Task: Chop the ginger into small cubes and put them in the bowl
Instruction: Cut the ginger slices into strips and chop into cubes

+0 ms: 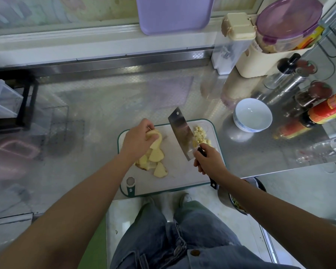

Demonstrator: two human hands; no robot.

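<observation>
Head view: left hand (136,141) holds ginger slice (156,139), right hand (209,162) grips cleaver (180,133), bare board (182,171) between them at edge of counter (105,105).

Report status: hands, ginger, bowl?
Left hand holds pale yellow ginger slice; right hand grips steel cleaver. Small ginger cubes piled on white cutting board; white ceramic bowl empty. Nothing blocks the bowl.

1. Your left hand (137,141) pinches ginger slices (156,139) above the cutting board (184,171).
2. Your right hand (209,161) grips the cleaver (180,131) beside the ginger cubes (201,135).
3. The bowl (252,114) stands apart.
</observation>
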